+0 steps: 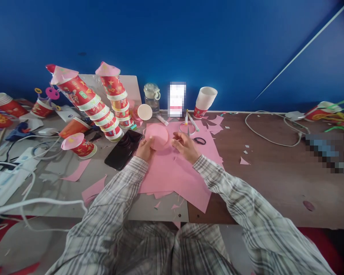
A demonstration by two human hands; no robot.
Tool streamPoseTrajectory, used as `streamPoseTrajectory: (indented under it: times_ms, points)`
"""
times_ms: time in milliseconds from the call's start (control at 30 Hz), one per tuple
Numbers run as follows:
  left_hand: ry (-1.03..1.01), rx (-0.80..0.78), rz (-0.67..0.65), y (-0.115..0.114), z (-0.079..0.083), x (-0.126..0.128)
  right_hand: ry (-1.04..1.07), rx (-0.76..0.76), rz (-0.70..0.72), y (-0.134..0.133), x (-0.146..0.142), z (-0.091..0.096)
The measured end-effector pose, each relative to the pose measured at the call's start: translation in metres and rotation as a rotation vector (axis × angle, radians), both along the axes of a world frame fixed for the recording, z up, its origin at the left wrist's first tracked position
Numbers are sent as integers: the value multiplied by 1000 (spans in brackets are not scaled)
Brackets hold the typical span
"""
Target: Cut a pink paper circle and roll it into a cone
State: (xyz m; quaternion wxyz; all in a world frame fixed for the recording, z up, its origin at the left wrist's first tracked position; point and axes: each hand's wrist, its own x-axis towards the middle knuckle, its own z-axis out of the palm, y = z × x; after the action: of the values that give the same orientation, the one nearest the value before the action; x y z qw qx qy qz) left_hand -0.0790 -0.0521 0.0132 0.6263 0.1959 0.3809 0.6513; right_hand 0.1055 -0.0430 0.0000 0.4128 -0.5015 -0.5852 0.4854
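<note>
My left hand [145, 148] holds a round pink paper disc [157, 136] by its lower left edge, fingers closed on it. My right hand [185, 146] is just right of the disc with fingers curled; I cannot make out whether it pinches anything. Both hands hover over pink paper sheets [174, 172] spread on the table. A black phone [124, 149] lies left of my left hand. Scissors [195, 137] with black handles and a ring of tape lie behind my right hand.
Two leaning towers of red paper cups [86, 101] with pink cone tops stand at back left, with one capped cup [78, 144] lying nearby. White cups [205, 100], a glass jar [152, 97], glue sticks, white cables [271, 133] and paper scraps surround the sheets.
</note>
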Motion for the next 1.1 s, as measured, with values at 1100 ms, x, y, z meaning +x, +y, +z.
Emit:
streamPoseTrajectory:
  times_ms: [1100]
  points:
    - [294, 132, 325, 1, -6, -6, -519, 342, -157, 30, 35, -29]
